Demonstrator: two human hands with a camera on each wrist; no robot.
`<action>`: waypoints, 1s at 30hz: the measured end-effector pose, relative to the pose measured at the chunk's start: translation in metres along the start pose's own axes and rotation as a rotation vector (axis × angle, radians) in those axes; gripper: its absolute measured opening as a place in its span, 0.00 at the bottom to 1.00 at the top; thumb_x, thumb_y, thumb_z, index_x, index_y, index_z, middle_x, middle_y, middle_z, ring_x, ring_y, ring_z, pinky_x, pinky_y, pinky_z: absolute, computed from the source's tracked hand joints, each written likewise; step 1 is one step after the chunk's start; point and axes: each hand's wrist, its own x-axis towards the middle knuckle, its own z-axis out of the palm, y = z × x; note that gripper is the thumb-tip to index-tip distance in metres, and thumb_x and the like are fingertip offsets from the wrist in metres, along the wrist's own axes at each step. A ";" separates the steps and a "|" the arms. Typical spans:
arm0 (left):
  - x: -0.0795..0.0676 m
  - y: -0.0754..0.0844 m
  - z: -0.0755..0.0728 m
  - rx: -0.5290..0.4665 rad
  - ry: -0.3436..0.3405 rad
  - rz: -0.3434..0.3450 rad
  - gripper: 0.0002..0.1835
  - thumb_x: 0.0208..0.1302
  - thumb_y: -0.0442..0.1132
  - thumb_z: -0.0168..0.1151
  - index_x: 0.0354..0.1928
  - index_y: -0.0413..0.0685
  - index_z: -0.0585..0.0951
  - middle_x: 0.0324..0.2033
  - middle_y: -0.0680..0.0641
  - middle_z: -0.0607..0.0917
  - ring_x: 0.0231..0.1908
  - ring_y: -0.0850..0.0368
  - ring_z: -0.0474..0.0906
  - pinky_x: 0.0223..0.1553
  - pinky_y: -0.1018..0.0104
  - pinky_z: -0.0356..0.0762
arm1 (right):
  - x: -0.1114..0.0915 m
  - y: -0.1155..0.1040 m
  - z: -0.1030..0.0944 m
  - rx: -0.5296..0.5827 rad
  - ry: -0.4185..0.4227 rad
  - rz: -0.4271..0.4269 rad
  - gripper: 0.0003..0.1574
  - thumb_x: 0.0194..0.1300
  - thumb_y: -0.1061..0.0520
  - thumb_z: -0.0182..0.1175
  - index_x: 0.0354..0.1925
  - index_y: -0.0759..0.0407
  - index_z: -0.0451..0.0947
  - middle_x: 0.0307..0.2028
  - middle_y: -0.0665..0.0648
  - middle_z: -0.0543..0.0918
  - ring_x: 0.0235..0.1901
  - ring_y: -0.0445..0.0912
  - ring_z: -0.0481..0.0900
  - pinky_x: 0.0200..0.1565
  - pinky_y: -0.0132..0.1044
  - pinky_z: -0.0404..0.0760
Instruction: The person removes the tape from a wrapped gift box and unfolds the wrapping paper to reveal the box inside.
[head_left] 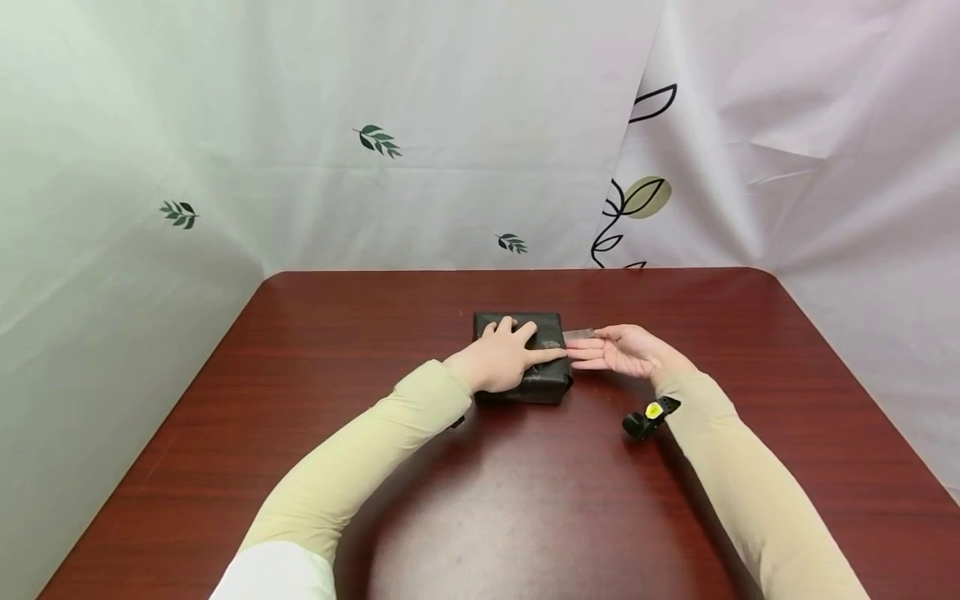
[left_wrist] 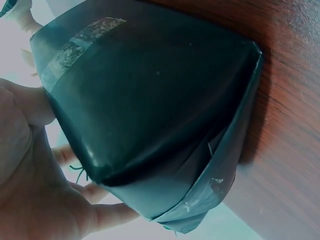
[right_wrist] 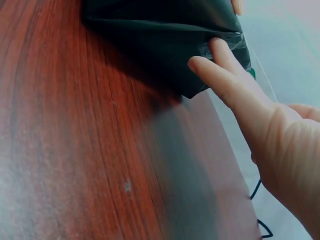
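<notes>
A box-shaped package [head_left: 536,389] wrapped in black sheet lies on the table. On top of it rests my left hand [head_left: 491,360], its fingers spread and the thumb reaching toward the right edge. From that edge a short strip of clear tape [head_left: 579,334] extends toward the thumb of my right hand [head_left: 633,352]. The right fingers are straight, and in the right wrist view two fingertips touch taped wrapping at the package's end. In the left wrist view another piece of tape [left_wrist: 75,50] crosses the package, and folded wrapping [left_wrist: 192,187] closes one end.
The dark red wooden table [head_left: 337,308] extends around the package. White cloth [head_left: 450,100] with printed leaves hangs behind it and at both sides. A black wrist camera [head_left: 643,423] hangs under my right wrist.
</notes>
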 end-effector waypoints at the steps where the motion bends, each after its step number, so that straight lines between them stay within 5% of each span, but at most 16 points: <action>1: 0.000 0.001 0.000 -0.004 -0.001 -0.001 0.36 0.69 0.37 0.45 0.70 0.85 0.50 0.69 0.48 0.56 0.65 0.40 0.55 0.64 0.47 0.57 | 0.000 0.000 -0.001 0.017 -0.006 0.005 0.25 0.75 0.59 0.18 0.67 0.62 0.31 0.47 0.67 0.81 0.49 0.58 0.81 0.67 0.49 0.40; 4: 0.001 0.001 0.000 -0.010 -0.002 -0.001 0.36 0.69 0.37 0.45 0.70 0.84 0.51 0.70 0.47 0.55 0.65 0.40 0.54 0.64 0.47 0.57 | -0.003 0.000 -0.008 0.069 -0.022 0.002 0.31 0.75 0.59 0.18 0.71 0.61 0.22 0.48 0.68 0.81 0.50 0.58 0.80 0.68 0.49 0.43; 7: 0.000 0.001 0.000 0.003 -0.006 -0.001 0.36 0.69 0.37 0.45 0.70 0.84 0.50 0.69 0.47 0.55 0.65 0.40 0.55 0.64 0.47 0.58 | -0.009 -0.002 -0.018 0.091 0.002 -0.012 0.34 0.75 0.58 0.17 0.69 0.60 0.13 0.47 0.68 0.81 0.49 0.59 0.80 0.66 0.50 0.59; 10: 0.000 0.000 0.001 0.016 -0.010 -0.003 0.36 0.69 0.37 0.45 0.70 0.84 0.51 0.69 0.47 0.55 0.65 0.39 0.55 0.63 0.47 0.59 | -0.014 -0.004 -0.025 0.063 0.033 -0.018 0.33 0.75 0.58 0.16 0.69 0.63 0.14 0.46 0.67 0.82 0.48 0.58 0.81 0.59 0.50 0.71; 15: 0.004 0.001 0.000 0.013 -0.015 -0.009 0.36 0.69 0.37 0.45 0.70 0.84 0.51 0.71 0.47 0.54 0.66 0.39 0.54 0.64 0.46 0.58 | -0.018 -0.009 -0.023 -0.005 0.015 -0.038 0.33 0.76 0.57 0.18 0.70 0.66 0.18 0.47 0.65 0.82 0.49 0.57 0.80 0.58 0.48 0.73; 18: 0.006 0.003 -0.002 0.002 -0.026 -0.007 0.36 0.69 0.36 0.44 0.71 0.83 0.50 0.71 0.47 0.52 0.67 0.40 0.53 0.65 0.47 0.57 | -0.020 -0.012 -0.017 -0.036 0.042 -0.070 0.29 0.76 0.57 0.18 0.70 0.67 0.37 0.45 0.64 0.83 0.48 0.56 0.81 0.55 0.47 0.76; 23: 0.006 0.005 -0.003 0.005 -0.043 -0.017 0.37 0.68 0.36 0.44 0.71 0.82 0.50 0.72 0.47 0.51 0.67 0.40 0.52 0.65 0.46 0.56 | -0.024 -0.013 -0.014 -0.056 0.078 -0.115 0.28 0.77 0.58 0.21 0.45 0.69 0.69 0.42 0.64 0.84 0.46 0.55 0.82 0.52 0.45 0.78; 30: 0.002 0.005 -0.004 0.024 -0.048 -0.026 0.36 0.69 0.37 0.43 0.71 0.81 0.49 0.71 0.47 0.52 0.66 0.41 0.53 0.64 0.46 0.58 | -0.032 -0.012 -0.012 -0.090 0.230 -0.231 0.20 0.77 0.57 0.34 0.30 0.59 0.68 0.38 0.59 0.85 0.42 0.47 0.83 0.47 0.39 0.80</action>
